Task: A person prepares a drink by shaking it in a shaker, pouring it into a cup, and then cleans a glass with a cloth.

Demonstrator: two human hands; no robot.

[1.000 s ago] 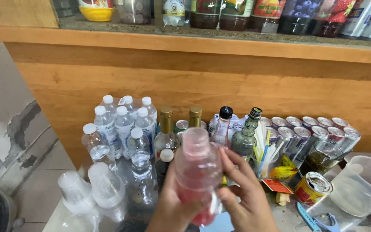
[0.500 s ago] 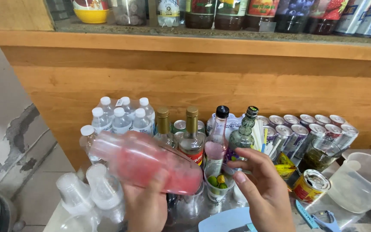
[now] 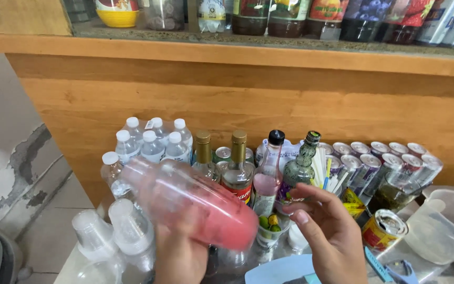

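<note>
Head view cuts off both wrists at the bottom edge, and the pink shaker [image 3: 190, 202] is smeared by motion blur, so its lid and exact outline are hard to make out. The left hand [image 3: 181, 256] shows only its back and knuckles; its fingers wrap the shaker from below and grip it, holding it tilted almost on its side, the pink-filled end down toward the right, the clear end up toward the left. The right hand [image 3: 328, 234] is loosely open, fingers curved, palm turned left, just beside the shaker's lower end but not touching it and holding nothing. Partly hidden behind the shaker stand gold-capped bottles [image 3: 236, 168]. Above the right hand's fingertips are a black-capped bottle [image 3: 267, 173] and a green textured bottle [image 3: 300, 165]. Left of the left hand are stacked clear plastic cups [image 3: 127, 226]. To the right of the right hand sit an open tin can [image 3: 385, 230] and a clear jug [image 3: 445, 226], cut off by the frame.
</note>
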